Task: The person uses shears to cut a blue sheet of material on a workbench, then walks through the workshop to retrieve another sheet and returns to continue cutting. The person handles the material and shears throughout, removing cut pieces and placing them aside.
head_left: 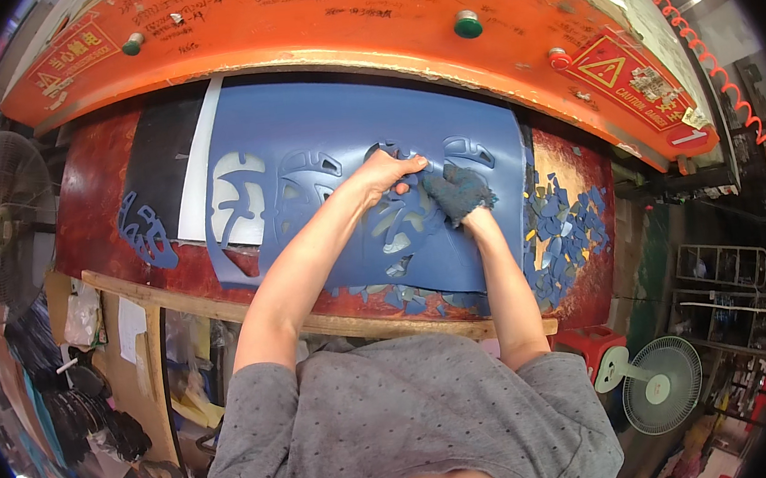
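Nearest, lower centre of frame: grey dark-dotted fabric shirt point(398, 411), both forearms reaching up from it. Just beyond, a pale wooden edge strip point(354, 324) borders the red, worn tabletop point(86, 224). To the lower right, a red plastic stool point(597, 344) and a round white-and-green fan point(660, 388).

Centre of frame: large dark-blue flexible sheet point(317, 113) flat on the tabletop, pierced by curved openings. Both hands over its middle. Left hand point(386, 173), bare: thumb stretched rightward, fingers curled below; whether anything is pinched, cannot tell. Right hand point(458, 192), in a fuzzy dark grey-blue knit glove, just beside it, over the sheet; fingers bunched out of sight, so cannot tell how far closed or on what.

Right of the sheet, many small angular blue scraps point(570, 236) lie scattered; more along its lower edge. Left of it, a white flat sheet point(199, 187) partly beneath, then a black flat sheet point(159, 149), with openwork blue cut pieces point(144, 233) at its lower end.

Farthest, across the top: broad orange metal machine beam point(327, 21) with round green knobs point(467, 24). Coiled orange-red hose point(702, 52), upper right.
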### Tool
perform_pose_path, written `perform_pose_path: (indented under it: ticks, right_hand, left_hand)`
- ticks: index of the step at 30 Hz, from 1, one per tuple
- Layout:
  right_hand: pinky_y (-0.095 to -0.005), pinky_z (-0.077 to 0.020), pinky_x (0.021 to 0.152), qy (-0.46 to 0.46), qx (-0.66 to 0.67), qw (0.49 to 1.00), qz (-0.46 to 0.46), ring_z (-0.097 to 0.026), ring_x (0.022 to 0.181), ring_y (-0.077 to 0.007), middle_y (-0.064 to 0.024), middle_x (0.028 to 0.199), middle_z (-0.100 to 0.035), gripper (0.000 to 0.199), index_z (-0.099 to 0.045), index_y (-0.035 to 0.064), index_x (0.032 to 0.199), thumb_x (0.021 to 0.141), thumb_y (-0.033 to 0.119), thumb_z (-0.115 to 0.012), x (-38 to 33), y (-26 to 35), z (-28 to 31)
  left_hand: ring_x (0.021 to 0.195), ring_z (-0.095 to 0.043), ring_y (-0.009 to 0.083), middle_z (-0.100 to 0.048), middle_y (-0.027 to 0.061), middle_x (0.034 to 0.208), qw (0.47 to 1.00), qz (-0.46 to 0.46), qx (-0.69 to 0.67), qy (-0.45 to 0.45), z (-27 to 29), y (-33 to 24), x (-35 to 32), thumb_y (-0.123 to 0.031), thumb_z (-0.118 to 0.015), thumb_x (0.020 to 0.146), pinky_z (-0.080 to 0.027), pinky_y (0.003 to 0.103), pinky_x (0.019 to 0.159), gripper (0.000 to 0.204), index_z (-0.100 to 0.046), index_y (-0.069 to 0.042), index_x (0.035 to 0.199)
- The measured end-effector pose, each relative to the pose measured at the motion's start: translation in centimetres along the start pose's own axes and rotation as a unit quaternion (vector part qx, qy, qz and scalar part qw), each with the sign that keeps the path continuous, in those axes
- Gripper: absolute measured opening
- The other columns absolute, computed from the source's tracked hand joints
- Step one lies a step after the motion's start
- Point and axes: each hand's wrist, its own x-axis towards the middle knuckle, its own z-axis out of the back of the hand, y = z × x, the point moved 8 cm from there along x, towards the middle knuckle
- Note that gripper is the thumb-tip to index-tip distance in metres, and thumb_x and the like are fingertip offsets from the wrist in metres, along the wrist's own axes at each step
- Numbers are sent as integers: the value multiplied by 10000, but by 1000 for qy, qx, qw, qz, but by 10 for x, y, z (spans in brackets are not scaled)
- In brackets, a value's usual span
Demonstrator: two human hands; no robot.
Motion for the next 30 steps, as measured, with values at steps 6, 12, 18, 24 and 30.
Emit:
perform_pose_path:
  ticks: [6,12,18,24,30]
  right_hand:
    - [-413,-455,779,-76,-202,961,173,-605,873,-339,-164,918,-650,413,-655,65,956,802,422,-516,7,11,-4]
    - [-395,-472,670,-112,-330,920,178,-606,809,-272,-74,867,-617,218,-665,152,889,829,289,-506,18,2,-14]
    - [-416,-471,633,-146,-312,914,213,-602,761,-283,-87,824,-623,188,-657,120,818,806,279,-558,11,23,-6]
    - [-423,-466,636,-97,-172,969,151,-619,714,-347,-179,740,-627,321,-675,68,856,815,368,-568,-15,63,2]
    - [-335,-503,737,-62,-65,985,145,-641,844,-223,-50,889,-669,190,-659,151,1011,858,222,-571,-29,148,136]
  left_hand:
    - [670,-528,36,-622,15,886,999,8,9,-36,10,5,-1,-163,-692,817,-344,174,427,148,-623,-72,911]
    - [634,-500,26,-635,32,865,996,-57,-46,41,9,-7,-9,-151,-669,837,-329,167,429,133,-633,-50,915]
    - [508,-383,24,-648,38,894,989,-80,-54,108,15,-8,-11,-181,-643,855,-282,169,421,163,-661,-29,913]
    - [505,-411,41,-633,14,842,996,-18,-41,79,20,-2,-9,-204,-658,842,-304,174,417,197,-639,-36,943]
    - [607,-516,76,-623,41,842,999,13,-40,20,20,5,-6,-243,-685,826,-382,187,414,212,-632,-56,909]
